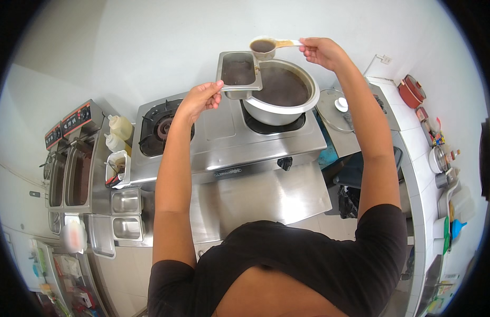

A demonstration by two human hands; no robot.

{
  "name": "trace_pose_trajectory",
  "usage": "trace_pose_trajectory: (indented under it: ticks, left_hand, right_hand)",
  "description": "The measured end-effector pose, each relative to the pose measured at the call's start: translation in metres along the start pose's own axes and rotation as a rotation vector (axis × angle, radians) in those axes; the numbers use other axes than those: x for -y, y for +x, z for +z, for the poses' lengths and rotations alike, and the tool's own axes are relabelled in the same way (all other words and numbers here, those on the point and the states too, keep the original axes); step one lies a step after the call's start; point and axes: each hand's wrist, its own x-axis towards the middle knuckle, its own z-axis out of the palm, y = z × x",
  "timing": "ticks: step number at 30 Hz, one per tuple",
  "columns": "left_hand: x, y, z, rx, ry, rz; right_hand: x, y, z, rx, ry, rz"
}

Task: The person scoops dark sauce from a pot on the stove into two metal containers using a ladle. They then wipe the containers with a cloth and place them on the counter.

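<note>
My left hand [201, 100] grips the near left corner of a rectangular stainless-steel pan [239, 71] with dark brown liquid in it. The pan is raised beside and partly over the left rim of a large round metal pot [282, 89], which holds dark liquid and stands on the right burner. My right hand [322, 51] pinches the end of a ladle's handle. The ladle [263, 46], its cup filled with brown liquid, is above the pot's far rim, close to the pan's far right corner.
The left burner [164, 127] of the steel gas stove [221, 146] has no pot on it. Squeeze bottles [120, 126], a white container [118, 168] and a double deep fryer [79, 174] stand at left. A glass lid [334, 109] with a white knob lies right of the pot.
</note>
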Motion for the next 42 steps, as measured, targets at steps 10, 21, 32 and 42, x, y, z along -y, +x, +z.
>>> trace_pose_trajectory:
  ticks: [10, 21, 32, 42]
  left_hand:
    - [0.002, -0.001, 0.000, -0.001, -0.021, 0.031]
    - [0.004, 0.001, 0.000, 0.013, -0.031, 0.039]
    - [0.006, 0.001, 0.000, 0.000, -0.037, 0.034]
    - [0.003, -0.001, 0.001, -0.005, -0.025, 0.038]
  right_hand:
    - [0.001, -0.028, 0.077, -0.072, -0.523, -0.373]
    - [-0.023, -0.049, 0.084, -0.180, -0.973, -0.984]
    - [-0.053, -0.001, 0.005, -0.297, -0.771, -0.426]
    - [-0.106, 0.017, 0.010, -0.168, -1.527, -0.218]
